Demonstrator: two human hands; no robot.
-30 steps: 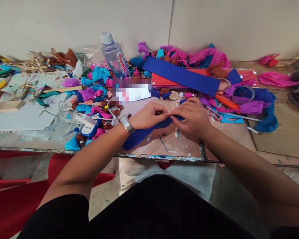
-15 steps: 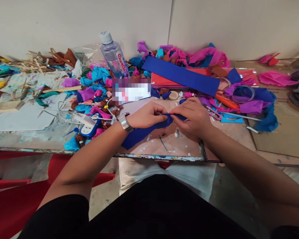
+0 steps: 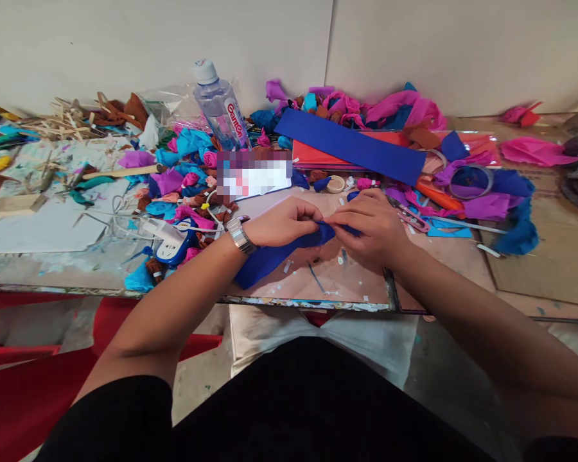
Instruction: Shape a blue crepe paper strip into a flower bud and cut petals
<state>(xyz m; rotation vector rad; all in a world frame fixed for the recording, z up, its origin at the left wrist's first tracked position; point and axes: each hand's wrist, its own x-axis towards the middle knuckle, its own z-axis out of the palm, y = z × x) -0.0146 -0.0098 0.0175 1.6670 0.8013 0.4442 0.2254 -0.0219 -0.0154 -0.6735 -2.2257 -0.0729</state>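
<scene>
A strip of dark blue crepe paper (image 3: pixel 270 260) runs under my left hand (image 3: pixel 286 223), whose thumb and forefinger pinch its upper edge. My right hand (image 3: pixel 373 224) closes its fingertips on the same strip just to the right, and a bit of blue shows beneath its fingers. The two hands almost touch over the table's front part. Behind them lies a second, flat blue paper strip (image 3: pixel 351 146) across a red packet (image 3: pixel 313 154). A small round tape roll (image 3: pixel 336 185) sits beyond my fingers.
A water bottle (image 3: pixel 221 109) stands at the back, behind a blurred phone (image 3: pixel 255 176). A blue-and-white power strip (image 3: pixel 176 244) with cables lies left. Crumpled paper pieces, wooden sticks (image 3: pixel 72 122), a clear tape ring (image 3: pixel 471 181) and scissors (image 3: pixel 409 217) surround the work spot.
My fingertips have shifted slightly along the strip's upper edge, and the paper between them has changed its fold a little. Everything else stays in place.
</scene>
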